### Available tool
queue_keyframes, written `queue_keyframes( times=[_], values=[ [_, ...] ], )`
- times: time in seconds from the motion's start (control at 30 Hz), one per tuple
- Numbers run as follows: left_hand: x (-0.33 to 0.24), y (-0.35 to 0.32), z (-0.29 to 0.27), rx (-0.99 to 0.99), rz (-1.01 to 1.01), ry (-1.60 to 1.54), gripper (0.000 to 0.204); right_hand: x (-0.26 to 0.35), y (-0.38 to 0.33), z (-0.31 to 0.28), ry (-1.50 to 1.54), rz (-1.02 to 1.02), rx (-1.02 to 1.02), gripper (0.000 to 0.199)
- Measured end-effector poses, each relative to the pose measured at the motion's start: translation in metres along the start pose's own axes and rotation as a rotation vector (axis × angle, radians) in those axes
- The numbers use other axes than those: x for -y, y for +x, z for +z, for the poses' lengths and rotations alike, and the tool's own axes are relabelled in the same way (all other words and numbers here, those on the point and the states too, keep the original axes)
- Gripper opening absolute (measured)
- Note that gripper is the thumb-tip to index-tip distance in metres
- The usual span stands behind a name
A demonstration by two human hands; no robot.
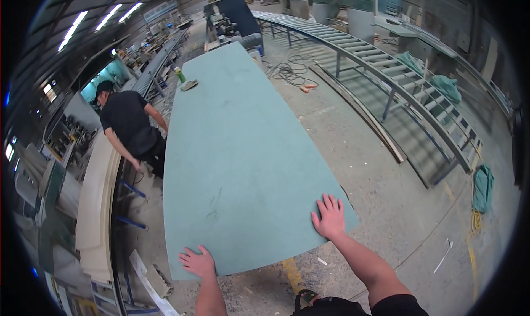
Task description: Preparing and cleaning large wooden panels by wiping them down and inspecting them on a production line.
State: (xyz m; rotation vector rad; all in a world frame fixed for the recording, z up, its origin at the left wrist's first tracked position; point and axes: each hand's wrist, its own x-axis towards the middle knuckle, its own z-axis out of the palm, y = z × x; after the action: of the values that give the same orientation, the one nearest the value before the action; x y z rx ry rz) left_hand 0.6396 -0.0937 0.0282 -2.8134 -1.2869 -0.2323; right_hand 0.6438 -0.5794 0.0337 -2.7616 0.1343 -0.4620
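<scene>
The fingers (333,202) of the left hand (199,262) and the right hand (330,222) are apart, resting on the green board (243,145) beside its two closest corners. This board stretches forward from the hands; one green container (180,75) is near its far-left corner.

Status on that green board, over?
Left hand, right hand: palms down on green board, near end. Board lying flat. Small brownish item toward far left corner.

Can't see what's holding up the pale green panel (248,150), left forearm (211,296) gets chopped by the bottom edge, and the lump (189,85) on top's too tiny to tell.
</scene>
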Motion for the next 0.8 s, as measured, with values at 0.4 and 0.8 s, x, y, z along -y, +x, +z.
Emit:
queue_keyframes(
  times=[0.4, 0.8],
  values=[
    [0.000, -0.003, -0.005, 0.006, -0.021, -0.085, 0.079, 0.001, 0.000, -0.001, 0.001, 0.006, 0.019, 0.056],
    [-0.002, -0.002, -0.011, 0.025, -0.031, -0.094, 0.079, 0.003, 0.000, -0.001, 0.001, 0.005, 0.004, 0.056]
  ],
)
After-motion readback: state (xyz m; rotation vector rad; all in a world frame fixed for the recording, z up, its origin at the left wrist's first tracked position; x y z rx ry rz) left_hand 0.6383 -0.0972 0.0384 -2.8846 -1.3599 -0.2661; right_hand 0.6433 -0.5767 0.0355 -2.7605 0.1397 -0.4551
